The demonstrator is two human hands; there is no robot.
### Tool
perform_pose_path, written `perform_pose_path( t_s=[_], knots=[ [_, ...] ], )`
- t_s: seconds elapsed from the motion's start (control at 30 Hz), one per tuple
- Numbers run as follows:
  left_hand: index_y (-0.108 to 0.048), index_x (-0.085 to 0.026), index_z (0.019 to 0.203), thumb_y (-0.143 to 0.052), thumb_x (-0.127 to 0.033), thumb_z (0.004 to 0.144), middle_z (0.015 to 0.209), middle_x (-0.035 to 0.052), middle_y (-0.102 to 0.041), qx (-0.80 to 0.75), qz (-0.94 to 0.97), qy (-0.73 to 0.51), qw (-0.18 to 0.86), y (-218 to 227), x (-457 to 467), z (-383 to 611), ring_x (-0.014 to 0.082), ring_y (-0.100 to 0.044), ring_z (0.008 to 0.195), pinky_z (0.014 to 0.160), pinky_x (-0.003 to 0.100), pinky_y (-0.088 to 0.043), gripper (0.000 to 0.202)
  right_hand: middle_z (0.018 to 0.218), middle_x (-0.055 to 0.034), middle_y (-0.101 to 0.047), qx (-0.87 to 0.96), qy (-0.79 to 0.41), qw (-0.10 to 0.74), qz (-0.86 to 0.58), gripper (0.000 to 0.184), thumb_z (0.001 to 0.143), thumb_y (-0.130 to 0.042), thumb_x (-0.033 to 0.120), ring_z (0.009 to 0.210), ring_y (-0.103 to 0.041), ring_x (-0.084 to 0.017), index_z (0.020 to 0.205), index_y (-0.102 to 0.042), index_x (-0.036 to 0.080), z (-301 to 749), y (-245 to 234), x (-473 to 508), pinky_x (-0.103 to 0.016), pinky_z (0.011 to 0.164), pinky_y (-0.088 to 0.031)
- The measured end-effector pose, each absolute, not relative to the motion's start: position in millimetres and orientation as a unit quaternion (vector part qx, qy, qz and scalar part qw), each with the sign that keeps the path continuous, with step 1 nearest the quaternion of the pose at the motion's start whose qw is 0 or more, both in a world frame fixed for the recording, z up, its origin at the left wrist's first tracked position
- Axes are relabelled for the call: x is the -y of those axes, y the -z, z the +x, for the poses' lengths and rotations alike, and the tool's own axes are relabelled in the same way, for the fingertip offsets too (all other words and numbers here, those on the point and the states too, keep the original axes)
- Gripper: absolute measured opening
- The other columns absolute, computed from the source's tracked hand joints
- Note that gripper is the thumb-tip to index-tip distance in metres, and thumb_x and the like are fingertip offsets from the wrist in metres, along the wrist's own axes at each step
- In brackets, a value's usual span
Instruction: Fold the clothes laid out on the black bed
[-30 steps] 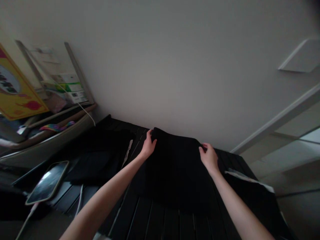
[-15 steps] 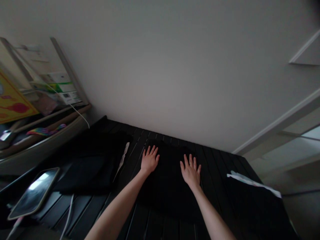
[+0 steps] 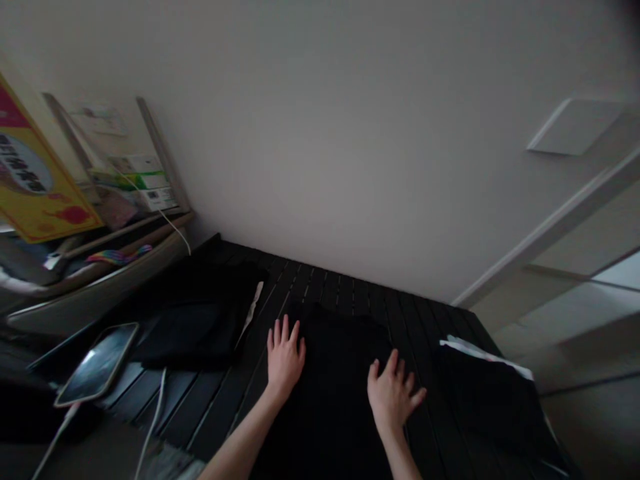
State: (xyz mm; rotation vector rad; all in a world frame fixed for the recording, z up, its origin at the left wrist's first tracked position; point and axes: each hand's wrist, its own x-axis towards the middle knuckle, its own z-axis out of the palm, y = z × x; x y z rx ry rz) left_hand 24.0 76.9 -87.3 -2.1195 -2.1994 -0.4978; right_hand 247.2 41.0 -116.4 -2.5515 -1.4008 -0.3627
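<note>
A piece of black cloth (image 3: pixel 340 373), which looks like a garment, lies spread on the black slatted table (image 3: pixel 310 277). On its left edge rests my left hand (image 3: pixel 286 357), flat with the fingers stretched out. My right hand (image 3: pixel 394 393) is at the cloth's right edge, fingers spread and a little bent, holding nothing. The near end of the cloth runs out of the bottom of the view. Its dark folds are hard to make out.
Folded black cloth (image 3: pixel 185 333) lies at the left, beside a phone (image 3: pixel 97 367) with a white cable (image 3: pixel 156 413). Another black cloth (image 3: pixel 495 393) with a white edge lies at the right. A wall (image 3: pixel 325 133) stands behind; a cluttered rack (image 3: pixel 145 180) stands at the far left.
Both hands have moved nearer to me along the cloth, and the cloth's far edge sits closer too. My right hand's fingers have bent and turned. The camera view has shifted slightly.
</note>
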Motion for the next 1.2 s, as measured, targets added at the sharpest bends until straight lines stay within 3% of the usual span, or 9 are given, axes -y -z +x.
perform_pose_path(
  t_s=[0.17,0.27,0.43,0.53,0.63,0.8,1.03,1.1,1.2],
  knots=[
    [-0.044,-0.033,0.141,-0.041,-0.027,0.095,0.145,0.0123,-0.045,0.794,-0.600,0.092,0.023,79.2,-5.8,15.8,0.0379,-0.035,0.134,0.102,0.072,-0.019,0.047,0.134,-0.0205,-0.054,0.508,0.102,0.037,-0.854,0.058,0.094,-0.024,0.040,0.119,-0.052,-0.039,0.150,-0.028,0.021,245.6,120.5,20.4,-0.068,0.101,-0.023],
    [-0.045,-0.032,0.140,-0.039,-0.019,0.094,0.138,0.0109,-0.053,0.778,-0.621,0.090,-0.036,81.2,26.2,4.6,0.0312,-0.049,0.123,0.101,0.061,-0.034,0.048,0.135,-0.0175,-0.054,0.516,0.071,0.046,-0.852,0.057,0.093,-0.025,0.043,0.118,-0.053,-0.039,0.149,-0.028,0.030,248.8,130.7,51.3,-0.072,0.097,-0.024],
    [-0.046,-0.021,0.141,-0.038,-0.007,0.089,0.138,0.0128,-0.051,0.742,-0.630,0.159,-0.167,85.0,34.7,-0.9,0.0226,-0.053,0.123,0.103,0.036,-0.043,0.054,0.121,-0.0117,-0.061,0.556,-0.013,0.095,-0.825,0.047,0.091,-0.032,0.027,0.106,-0.060,-0.031,0.131,-0.054,0.035,254.2,127.0,59.4,-0.063,0.093,-0.034],
    [-0.049,-0.018,0.138,-0.040,-0.001,0.080,0.138,0.0108,-0.051,0.725,-0.606,0.222,-0.240,78.9,24.7,9.2,0.0218,-0.048,0.129,0.109,0.036,-0.039,0.061,0.118,-0.0106,-0.061,0.545,-0.072,0.122,-0.826,0.048,0.087,-0.034,0.016,0.099,-0.063,-0.026,0.121,-0.064,0.031,257.7,104.7,45.2,-0.048,0.083,-0.043],
    [-0.052,-0.013,0.135,-0.039,-0.001,0.076,0.142,0.0119,-0.049,0.664,-0.624,0.289,-0.293,61.6,19.6,31.7,0.0238,-0.039,0.136,0.115,0.042,-0.030,0.061,0.122,-0.0095,-0.059,0.559,-0.081,0.146,-0.812,0.051,0.085,-0.032,0.010,0.105,-0.062,-0.024,0.121,-0.064,0.028,261.2,71.8,32.8,-0.041,0.081,-0.041],
    [-0.051,-0.020,0.137,-0.044,-0.004,0.073,0.147,0.0088,-0.044,0.529,-0.678,0.333,-0.386,14.0,21.1,98.4,0.0251,-0.032,0.140,0.119,0.045,-0.023,0.066,0.123,-0.0103,-0.059,0.612,-0.011,0.150,-0.777,0.053,0.085,-0.030,0.007,0.107,-0.060,-0.023,0.126,-0.060,0.023,276.1,4.3,28.7,-0.039,0.084,-0.037],
    [-0.045,-0.026,0.141,-0.048,-0.007,0.074,0.147,0.0037,-0.043,0.316,-0.721,0.386,-0.482,-44.5,2.3,220.0,0.0215,-0.026,0.142,0.120,0.041,-0.020,0.070,0.124,-0.0143,-0.057,0.579,0.211,0.105,-0.781,0.046,0.085,-0.039,0.012,0.101,-0.056,-0.026,0.124,-0.061,0.018,363.6,-82.7,33.8,-0.042,0.087,-0.033],
    [-0.037,-0.023,0.146,-0.050,-0.012,0.077,0.151,0.0061,-0.037,0.268,-0.737,0.360,-0.505,-52.9,-7.1,250.0,0.0242,-0.021,0.144,0.119,0.046,-0.017,0.071,0.125,-0.0155,-0.055,0.537,0.261,0.090,-0.798,0.044,0.086,-0.040,0.013,0.103,-0.053,-0.029,0.125,-0.061,0.017,393.1,-95.6,30.6,-0.047,0.090,-0.031],
    [-0.029,-0.031,0.149,-0.057,-0.024,0.078,0.159,0.0085,-0.011,0.324,-0.753,0.262,-0.510,-52.6,-15.7,279.5,0.0390,-0.015,0.143,0.110,0.065,-0.019,0.076,0.134,-0.0209,-0.047,0.449,0.312,0.065,-0.835,0.043,0.089,-0.039,0.018,0.117,-0.044,-0.039,0.127,-0.059,0.015,423.7,-90.9,25.3,-0.056,0.093,-0.027]
  ],
)
